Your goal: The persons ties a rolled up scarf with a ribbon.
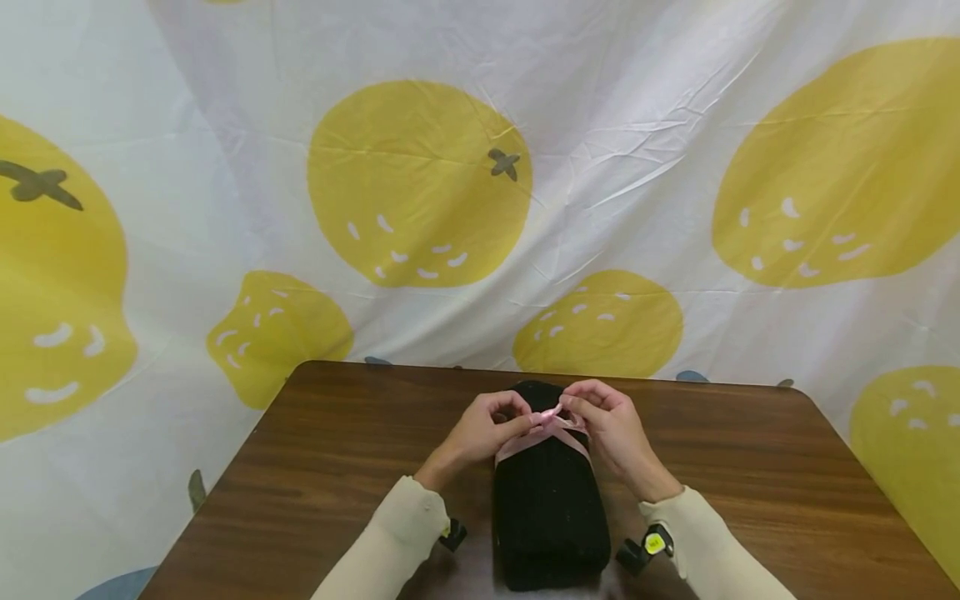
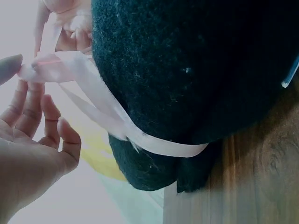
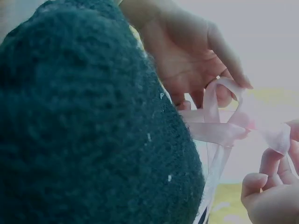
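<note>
A folded, fuzzy black cloth bundle (image 1: pixel 551 508) lies lengthwise on the table, its surface woolly in both wrist views. Pink satin ribbon (image 2: pixel 163 147) wraps around it and crosses on top near the far end. My left hand (image 1: pixel 487 425) pinches a looped part of the ribbon between thumb and fingers, just above the bundle. On the other side, my right hand (image 1: pixel 611 421) pinches another stretch of the same ribbon (image 3: pixel 217 133). Between the two hands the ribbon is gathered and twisted; whether a knot sits there I cannot tell.
Beneath the bundle is a dark brown wood-grain table (image 1: pixel 360 467) with rounded far corners. A white cloth printed with yellow fruit (image 1: pixel 420 183) hangs right behind its far edge. Small black devices (image 1: pixel 453 533) are strapped at both wrists.
</note>
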Motion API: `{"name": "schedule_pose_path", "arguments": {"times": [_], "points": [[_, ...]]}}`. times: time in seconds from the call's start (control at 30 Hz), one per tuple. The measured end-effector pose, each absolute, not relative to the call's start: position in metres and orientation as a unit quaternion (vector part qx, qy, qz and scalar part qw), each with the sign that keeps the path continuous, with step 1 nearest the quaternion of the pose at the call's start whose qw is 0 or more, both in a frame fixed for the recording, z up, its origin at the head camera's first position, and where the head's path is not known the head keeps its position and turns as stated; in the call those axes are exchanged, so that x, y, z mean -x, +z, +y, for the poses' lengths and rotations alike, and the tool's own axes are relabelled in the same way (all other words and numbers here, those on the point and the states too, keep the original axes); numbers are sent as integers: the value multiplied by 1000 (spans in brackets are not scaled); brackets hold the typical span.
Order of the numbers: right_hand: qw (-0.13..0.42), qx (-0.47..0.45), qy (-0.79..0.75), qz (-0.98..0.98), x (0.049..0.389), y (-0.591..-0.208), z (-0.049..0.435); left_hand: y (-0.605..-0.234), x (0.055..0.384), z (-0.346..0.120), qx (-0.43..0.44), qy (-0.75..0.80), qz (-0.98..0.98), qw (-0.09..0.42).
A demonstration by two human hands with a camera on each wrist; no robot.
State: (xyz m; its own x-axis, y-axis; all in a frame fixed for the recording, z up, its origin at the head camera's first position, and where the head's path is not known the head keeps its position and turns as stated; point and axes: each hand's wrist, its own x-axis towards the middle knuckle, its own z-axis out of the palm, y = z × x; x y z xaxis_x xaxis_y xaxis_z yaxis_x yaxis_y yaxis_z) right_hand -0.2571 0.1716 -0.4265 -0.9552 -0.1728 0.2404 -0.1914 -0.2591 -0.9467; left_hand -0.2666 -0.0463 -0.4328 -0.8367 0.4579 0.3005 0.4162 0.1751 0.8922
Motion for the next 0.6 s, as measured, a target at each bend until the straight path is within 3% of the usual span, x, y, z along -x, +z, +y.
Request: {"name": "schedule_pose_path", "arguments": {"times": [0.6], "points": [[-22,-200,795,-572,257,-425,175,-430,268,-52,-293,592,749,47]]}}
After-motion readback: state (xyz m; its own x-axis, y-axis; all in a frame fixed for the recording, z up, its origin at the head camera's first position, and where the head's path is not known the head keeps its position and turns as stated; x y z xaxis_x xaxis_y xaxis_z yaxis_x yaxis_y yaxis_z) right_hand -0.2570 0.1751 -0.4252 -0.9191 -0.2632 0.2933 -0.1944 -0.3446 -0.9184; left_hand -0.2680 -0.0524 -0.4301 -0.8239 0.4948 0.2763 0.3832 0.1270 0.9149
